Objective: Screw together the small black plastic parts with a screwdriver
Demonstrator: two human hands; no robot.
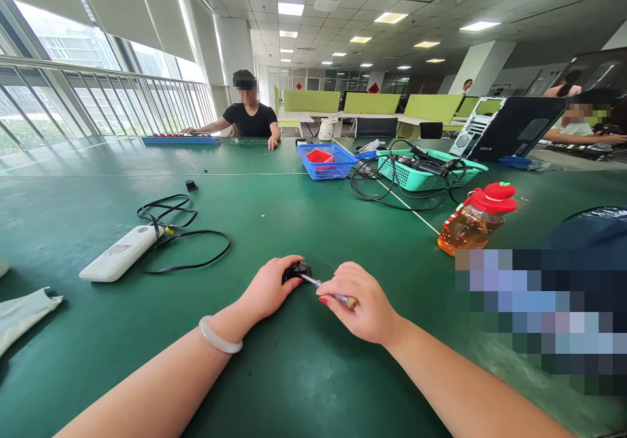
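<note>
My left hand (272, 289) grips a small black part (300, 269) against the green table, thumb and fingers closed around its left side. In my right hand (365, 301) is a screwdriver (345, 300) with a clear handle, its shaft slanting left and its tip at the black part. The exact kind of the black part cannot be made out, as my fingers cover some of it. A pale bangle (219, 338) circles my left wrist.
Left on the green table (274, 209) lie a white power bank (120, 253) and a black cable (183, 232). Beyond are a blue basket (327, 170), a teal basket (411, 180) with cables, and a red-lidded bottle (475, 222). A person (251, 118) sits across.
</note>
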